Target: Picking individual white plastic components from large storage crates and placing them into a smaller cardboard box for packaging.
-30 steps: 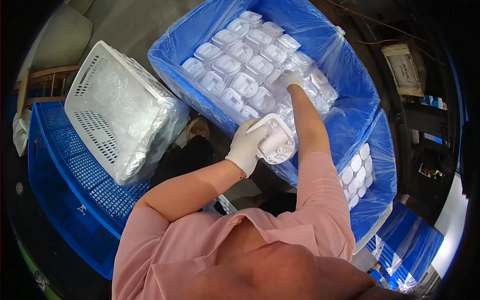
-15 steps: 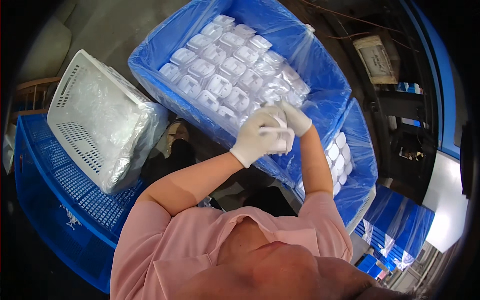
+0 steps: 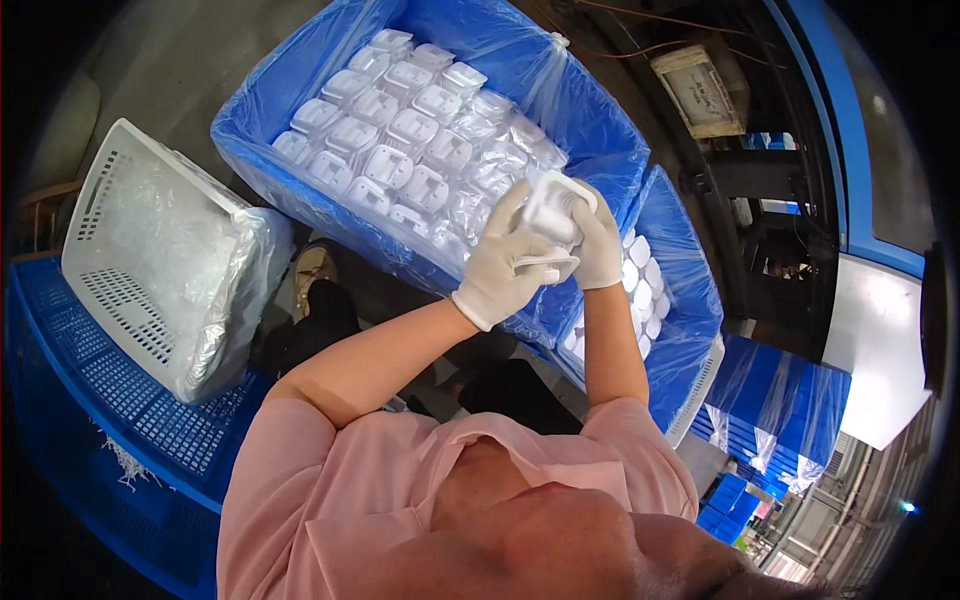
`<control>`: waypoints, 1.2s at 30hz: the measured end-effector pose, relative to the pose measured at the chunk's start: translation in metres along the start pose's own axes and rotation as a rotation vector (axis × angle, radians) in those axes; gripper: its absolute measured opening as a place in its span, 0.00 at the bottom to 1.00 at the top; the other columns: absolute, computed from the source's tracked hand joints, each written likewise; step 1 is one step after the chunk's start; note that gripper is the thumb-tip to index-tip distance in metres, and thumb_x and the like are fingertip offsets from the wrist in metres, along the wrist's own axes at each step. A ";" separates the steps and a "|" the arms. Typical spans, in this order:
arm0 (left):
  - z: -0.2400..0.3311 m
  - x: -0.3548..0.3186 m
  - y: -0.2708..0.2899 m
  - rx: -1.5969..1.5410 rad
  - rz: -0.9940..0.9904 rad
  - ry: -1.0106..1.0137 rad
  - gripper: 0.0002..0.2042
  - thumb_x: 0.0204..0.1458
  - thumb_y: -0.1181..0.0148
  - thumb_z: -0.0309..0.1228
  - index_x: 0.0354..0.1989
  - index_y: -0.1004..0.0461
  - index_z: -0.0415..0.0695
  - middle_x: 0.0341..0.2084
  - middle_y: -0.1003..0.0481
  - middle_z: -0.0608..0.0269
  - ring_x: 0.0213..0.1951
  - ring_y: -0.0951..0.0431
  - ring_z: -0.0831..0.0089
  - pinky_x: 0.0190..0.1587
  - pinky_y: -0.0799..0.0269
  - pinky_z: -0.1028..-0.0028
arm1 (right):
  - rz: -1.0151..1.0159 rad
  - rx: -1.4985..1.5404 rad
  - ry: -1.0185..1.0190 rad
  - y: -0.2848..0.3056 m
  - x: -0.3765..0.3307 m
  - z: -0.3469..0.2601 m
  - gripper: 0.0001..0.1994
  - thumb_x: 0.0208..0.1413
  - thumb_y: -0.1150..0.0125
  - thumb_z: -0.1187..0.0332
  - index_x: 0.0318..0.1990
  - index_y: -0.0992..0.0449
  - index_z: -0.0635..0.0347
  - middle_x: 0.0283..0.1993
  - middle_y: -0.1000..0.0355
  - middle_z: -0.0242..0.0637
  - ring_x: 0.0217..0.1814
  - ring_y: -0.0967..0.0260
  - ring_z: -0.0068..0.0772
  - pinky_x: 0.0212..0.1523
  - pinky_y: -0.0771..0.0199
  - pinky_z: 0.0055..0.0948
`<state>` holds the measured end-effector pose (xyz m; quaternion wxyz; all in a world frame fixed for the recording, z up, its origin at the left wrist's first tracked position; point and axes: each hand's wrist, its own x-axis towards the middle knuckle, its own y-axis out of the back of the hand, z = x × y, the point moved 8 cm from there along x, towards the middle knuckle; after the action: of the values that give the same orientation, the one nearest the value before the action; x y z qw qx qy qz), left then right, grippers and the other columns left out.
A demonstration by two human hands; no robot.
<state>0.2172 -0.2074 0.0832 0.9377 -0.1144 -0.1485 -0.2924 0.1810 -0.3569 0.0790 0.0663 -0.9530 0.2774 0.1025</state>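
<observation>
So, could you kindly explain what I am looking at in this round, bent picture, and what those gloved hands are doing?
The picture comes from a wide fisheye camera worn on a person's head, looking down, which is why straight edges curve near the rim. No machine is involved: both hands belong to that person, whose pink shirt fills the lower part. The left hand and right hand, both in white gloves, hold one white moulded plastic part between them, above a blue-lined bin. That bin is packed with rows of similar white parts. A second blue-lined bin with more of them sits to the right. To the left, a white perforated basket lined with clear plastic film rests tilted on a blue crate.
</observation>
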 end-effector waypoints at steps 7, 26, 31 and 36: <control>-0.043 -0.001 -0.002 -0.375 -0.055 0.400 0.04 0.45 0.42 0.23 0.30 0.24 0.40 0.39 0.27 0.54 0.40 0.24 0.66 0.45 0.29 0.71 | -0.141 0.220 -0.077 0.003 0.000 0.015 0.21 0.60 0.57 0.65 0.57 0.39 0.69 0.55 0.35 0.45 0.56 0.35 0.39 0.57 0.36 0.34; -0.097 -0.047 0.025 -0.643 0.312 1.034 0.16 0.48 0.43 0.23 0.46 0.34 0.34 0.36 0.28 0.55 0.37 0.25 0.70 0.39 0.26 0.71 | -0.129 -0.425 -0.159 -0.012 0.058 0.061 0.17 0.53 0.41 0.60 0.43 0.25 0.64 0.38 0.25 0.34 0.41 0.28 0.28 0.40 0.30 0.28; -0.094 -0.060 0.033 -0.538 0.331 1.077 0.14 0.46 0.43 0.25 0.42 0.29 0.34 0.34 0.26 0.53 0.33 0.24 0.69 0.35 0.27 0.72 | -0.070 -1.610 0.334 -0.035 0.153 0.079 0.14 0.43 0.36 0.55 0.33 0.20 0.53 0.35 0.25 0.36 0.37 0.29 0.40 0.37 0.32 0.35; -0.088 -0.045 0.051 -0.397 0.385 1.069 0.15 0.45 0.42 0.26 0.42 0.29 0.35 0.34 0.26 0.53 0.34 0.24 0.69 0.37 0.28 0.71 | -0.092 -1.887 0.462 -0.034 0.218 0.133 0.14 0.45 0.38 0.53 0.33 0.20 0.52 0.39 0.26 0.32 0.47 0.32 0.39 0.41 0.31 0.39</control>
<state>0.2307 -0.1699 -0.0207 0.8794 -0.1493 0.4241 -0.1567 0.3585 -0.4170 -0.0981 -0.7772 -0.6207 0.0499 0.0905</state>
